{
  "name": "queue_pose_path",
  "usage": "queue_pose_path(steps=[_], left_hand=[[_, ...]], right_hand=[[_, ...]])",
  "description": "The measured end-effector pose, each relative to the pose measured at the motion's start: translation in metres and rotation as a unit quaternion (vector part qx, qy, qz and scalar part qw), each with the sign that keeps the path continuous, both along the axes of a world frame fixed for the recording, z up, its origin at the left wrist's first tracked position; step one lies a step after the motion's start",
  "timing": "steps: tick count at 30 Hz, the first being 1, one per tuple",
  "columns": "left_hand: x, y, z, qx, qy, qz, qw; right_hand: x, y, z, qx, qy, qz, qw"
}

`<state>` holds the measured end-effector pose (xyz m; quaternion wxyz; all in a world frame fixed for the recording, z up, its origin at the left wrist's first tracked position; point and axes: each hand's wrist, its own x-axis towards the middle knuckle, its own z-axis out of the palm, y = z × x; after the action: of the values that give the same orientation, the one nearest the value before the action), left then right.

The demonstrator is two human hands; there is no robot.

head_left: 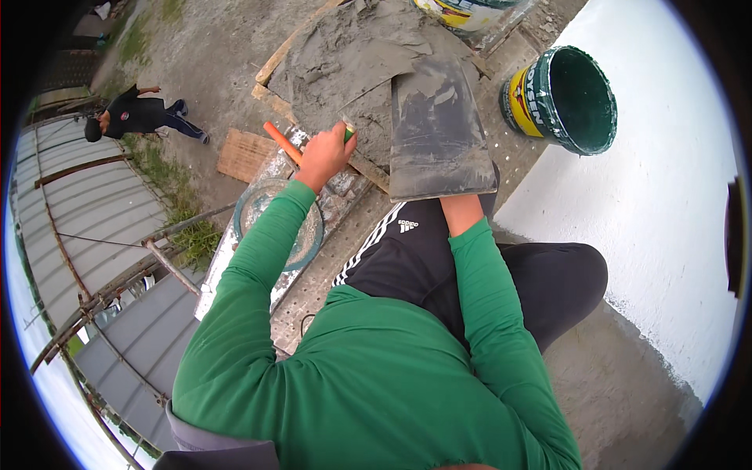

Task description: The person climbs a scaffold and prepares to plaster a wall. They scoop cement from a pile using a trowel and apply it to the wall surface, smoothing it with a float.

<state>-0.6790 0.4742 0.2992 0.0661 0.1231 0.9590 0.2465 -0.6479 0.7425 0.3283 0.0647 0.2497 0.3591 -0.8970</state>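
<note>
Mortar heap at 12 o'clock on the scaffold board. Left hand clenched round an orange-handled trowel. Right hand is hidden under the plasterer's hawk; grip unclear. Risk: a tilted hawk sheds mortar over the edge toward the person below.

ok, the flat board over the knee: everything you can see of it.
The flat board is a dark grey rectangular plate, probably metal or plastic, smeared with wet grey mortar. It lies roughly level, its far end against the mortar heap and its near edge over the person's knee. The right hand is hidden beneath it, seemingly supporting it. The left hand grips an orange-handled tool beside it.
</note>
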Motion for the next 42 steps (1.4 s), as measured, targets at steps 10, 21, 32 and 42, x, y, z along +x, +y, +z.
queue_pose_path(steps=[10,21,32,42], left_hand=[[0.084,-0.006,0.081,0.039,0.017,-0.202,0.978],[-0.004,0.009,0.028,0.055,-0.048,0.016,0.997],[-0.014,0.003,0.027,-0.001,-0.061,0.025,0.998],[-0.083,-0.054,-0.015,-0.073,-0.031,0.025,0.996]], right_hand=[[-0.006,0.005,-0.005,0.026,-0.027,0.006,0.999],[0.007,0.011,-0.01,0.019,-0.067,0.029,0.997],[0.004,0.018,0.0,0.031,-0.061,0.045,0.997],[-0.011,0.137,0.215,0.434,0.013,0.029,0.9]])
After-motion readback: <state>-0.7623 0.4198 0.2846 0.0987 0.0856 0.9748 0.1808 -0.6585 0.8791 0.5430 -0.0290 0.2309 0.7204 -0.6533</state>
